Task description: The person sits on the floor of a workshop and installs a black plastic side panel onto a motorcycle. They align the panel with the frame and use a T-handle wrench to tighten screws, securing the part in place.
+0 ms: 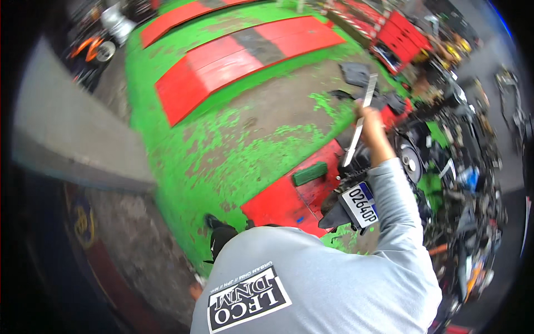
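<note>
Fingers (368, 114) of the outstretched right hand (371, 123) wrap a long metal strip (359, 123).

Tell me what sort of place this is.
Likely a motorcycle repair workshop. A motorcycle's rear end with its number plate sits on a red metal lift ramp, the worn concrete floor is painted green, and a heap of bike parts crowds the right side.
</note>
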Motion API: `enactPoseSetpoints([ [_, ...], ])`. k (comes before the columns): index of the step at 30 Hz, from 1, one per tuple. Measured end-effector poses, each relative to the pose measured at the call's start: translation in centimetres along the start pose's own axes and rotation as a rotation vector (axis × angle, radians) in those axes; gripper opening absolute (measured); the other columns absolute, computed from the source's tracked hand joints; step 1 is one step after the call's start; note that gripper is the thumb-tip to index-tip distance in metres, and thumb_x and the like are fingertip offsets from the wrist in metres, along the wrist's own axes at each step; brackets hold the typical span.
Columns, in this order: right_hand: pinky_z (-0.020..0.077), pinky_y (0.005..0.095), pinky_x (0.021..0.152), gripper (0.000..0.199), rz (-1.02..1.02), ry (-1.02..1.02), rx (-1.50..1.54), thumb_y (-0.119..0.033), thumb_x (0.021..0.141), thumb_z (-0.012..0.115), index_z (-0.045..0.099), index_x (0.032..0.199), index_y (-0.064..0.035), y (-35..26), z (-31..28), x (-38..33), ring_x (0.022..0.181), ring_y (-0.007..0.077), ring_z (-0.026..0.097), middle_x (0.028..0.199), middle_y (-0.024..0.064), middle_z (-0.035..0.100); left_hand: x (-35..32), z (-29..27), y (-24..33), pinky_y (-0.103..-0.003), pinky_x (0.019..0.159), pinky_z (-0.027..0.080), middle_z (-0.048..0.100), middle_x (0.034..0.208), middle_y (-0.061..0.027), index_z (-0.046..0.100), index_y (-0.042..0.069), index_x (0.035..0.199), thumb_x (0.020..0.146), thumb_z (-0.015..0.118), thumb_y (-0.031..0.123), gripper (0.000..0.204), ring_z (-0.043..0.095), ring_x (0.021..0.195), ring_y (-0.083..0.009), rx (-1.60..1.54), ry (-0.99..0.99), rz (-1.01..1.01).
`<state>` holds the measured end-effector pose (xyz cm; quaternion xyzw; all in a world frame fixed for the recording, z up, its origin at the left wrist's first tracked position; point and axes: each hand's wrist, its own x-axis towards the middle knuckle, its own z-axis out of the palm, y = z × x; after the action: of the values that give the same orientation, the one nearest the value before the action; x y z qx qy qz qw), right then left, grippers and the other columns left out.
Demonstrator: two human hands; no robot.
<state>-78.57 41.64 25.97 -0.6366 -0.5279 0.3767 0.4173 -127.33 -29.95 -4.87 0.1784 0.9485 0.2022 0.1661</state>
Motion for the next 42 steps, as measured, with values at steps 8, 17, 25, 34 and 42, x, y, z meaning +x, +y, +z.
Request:
enactPoseSetpoints([
  [8, 0.0455, 0.0413, 0.058, 0.055, 0.457, -0.233, -0.129, -0.047, 0.100, 0.058, 0.065, 0.069, -0.0019, 13.6, 16.8, -7.9, 0.060, 0.0179, 0.057, 0.060, 0.0070, 0.059, 23.9, 0.6, 10.9, -0.050, 0.071, 0.049, 0.069, 0.084, -0.0234, 0.068, -0.005, 0.091, 0.097, 0.059, 0.026, 0.033, 0.063, 0.076, -0.0352, 0.096, -0.368, 0.088],
  [17, 0.0250, 0.0336, 0.044, 0.046, 0.741, -0.102, 0.303, -0.042, 0.102, 0.055, 0.051, 0.067, -0.0130, 8.5, 22.0, -8.0, 0.048, 0.0109, 0.035, 0.057, -0.0028, 0.042, 66.5, -5.8, 44.6, -0.045, 0.073, 0.052, 0.070, 0.086, -0.0209, 0.068, -0.007, 0.098, 0.105, 0.057, 0.035, 0.043, 0.064, 0.077, -0.0294, -0.062, -0.286, 0.520],
  [25, 0.0284, 0.0310, 0.045, 0.042, 0.856, 0.138, 0.299, -0.043, 0.101, 0.059, 0.059, 0.074, -0.0103, 12.5, 22.1, 1.6, 0.049, 0.0101, 0.039, 0.062, -0.0023, 0.048, 70.6, 7.8, 79.8, -0.034, 0.075, 0.053, 0.070, 0.093, -0.0108, 0.069, -0.005, 0.108, 0.098, 0.073, 0.022, 0.030, 0.064, 0.082, -0.0171, -0.296, -0.397, 0.782],
  [34, 0.0446, 0.0403, 0.062, 0.055, 0.548, 0.298, -0.044, -0.044, 0.103, 0.058, 0.062, 0.072, 0.0021, 7.5, 9.8, 24.4, 0.065, 0.0149, 0.051, 0.065, 0.0028, 0.057, 51.8, 26.4, 103.9, -0.034, 0.078, 0.051, 0.067, 0.092, -0.0069, 0.067, -0.002, 0.102, 0.089, 0.067, 0.002, 0.014, 0.060, 0.083, -0.0164, -0.209, -0.844, 0.916],
  [42, 0.0276, 0.0275, 0.051, 0.046, 0.065, 0.370, 0.812, -0.032, 0.101, 0.065, 0.044, 0.064, -0.0146, -3.6, -0.9, 41.4, 0.054, 0.0070, 0.037, 0.061, -0.0064, 0.039, 58.2, 35.5, 127.2, -0.035, 0.099, 0.050, 0.064, 0.118, -0.0121, 0.059, 0.000, 0.124, 0.082, 0.043, -0.016, 0.047, 0.062, 0.108, -0.0220, -0.430, -0.931, 0.858],
])
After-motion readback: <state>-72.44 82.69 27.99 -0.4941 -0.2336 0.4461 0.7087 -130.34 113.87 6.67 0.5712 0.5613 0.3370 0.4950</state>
